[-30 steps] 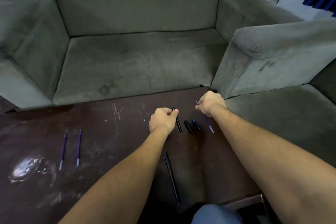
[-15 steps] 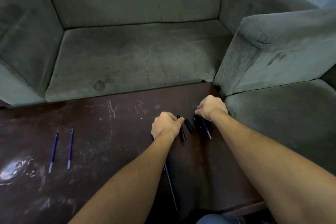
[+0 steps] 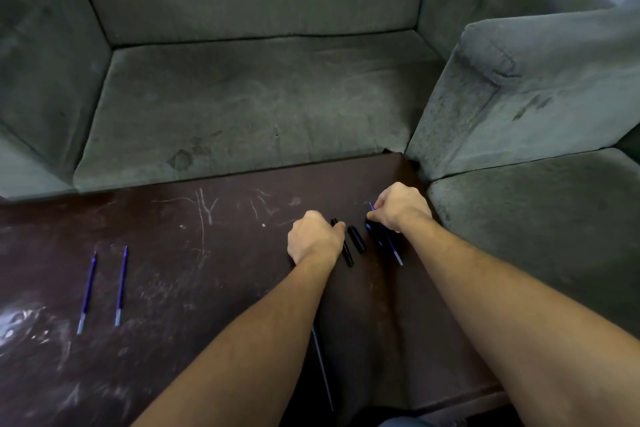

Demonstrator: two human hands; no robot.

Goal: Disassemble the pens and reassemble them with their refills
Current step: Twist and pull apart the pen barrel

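My left hand (image 3: 315, 241) is closed around a black pen barrel (image 3: 346, 250) that lies low on the dark table (image 3: 214, 270). My right hand (image 3: 400, 206) pinches a thin blue refill (image 3: 394, 248) whose lower end slants down toward me. Between the two hands lie a short black pen piece (image 3: 356, 238) and another dark piece (image 3: 373, 234) right under the right hand. Two more blue refills (image 3: 86, 291) (image 3: 121, 284) lie side by side at the table's left. A whole black pen (image 3: 322, 367) is partly hidden under my left forearm.
A grey-green sofa (image 3: 249, 107) stands against the table's far edge, and a second sofa's armrest (image 3: 519, 87) and seat border the right side. A pale smear (image 3: 20, 322) marks the table's left end. Scratches cross the tabletop.
The camera tilted down and the view shifted. Both hands lowered slightly toward the table, the left keeping the black barrel, the right keeping the blue refill near the loose black pieces.
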